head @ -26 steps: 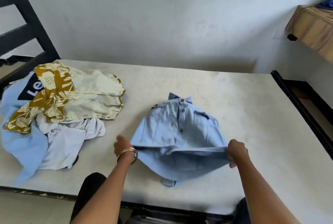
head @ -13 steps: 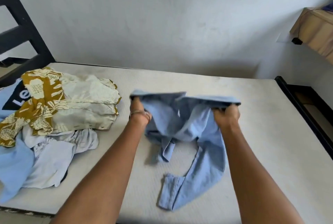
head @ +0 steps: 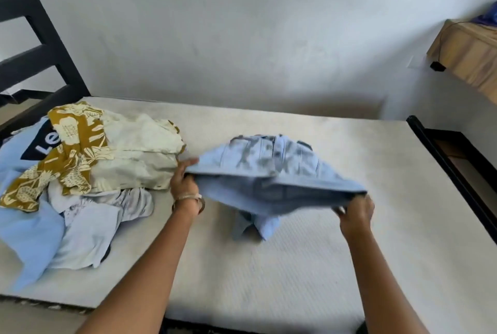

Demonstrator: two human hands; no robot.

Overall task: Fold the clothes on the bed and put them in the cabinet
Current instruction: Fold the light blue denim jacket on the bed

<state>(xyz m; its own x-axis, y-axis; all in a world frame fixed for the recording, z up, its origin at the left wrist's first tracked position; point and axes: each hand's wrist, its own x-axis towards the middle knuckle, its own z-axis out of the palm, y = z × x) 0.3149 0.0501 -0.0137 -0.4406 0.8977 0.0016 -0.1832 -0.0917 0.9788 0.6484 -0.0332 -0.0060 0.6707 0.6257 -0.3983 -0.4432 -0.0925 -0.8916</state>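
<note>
While both hands, left hand (head: pixel 185 181) and right hand (head: pixel 356 208), pinch the light blue button shirt (head: pixel 271 172) mid-fold above the white mattress bed (head: pixel 349 253), each grip on an edge, the unfolded clothes pile (head: pixel 80 172) waits; cabinet not in view.

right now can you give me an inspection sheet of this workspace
surface: bare off-white mattress on a dark bed frame
job's things: light blue shirt held partly folded, a piece dangling onto the mattress
clutter: unfolded clothes pile on the left, mustard print garment on top
hands: left hand and right hand each grip an end of the shirt's near fold
cables: black cord on the wooden furniture
surroundings: white wall; cabinet not identifiable
</note>
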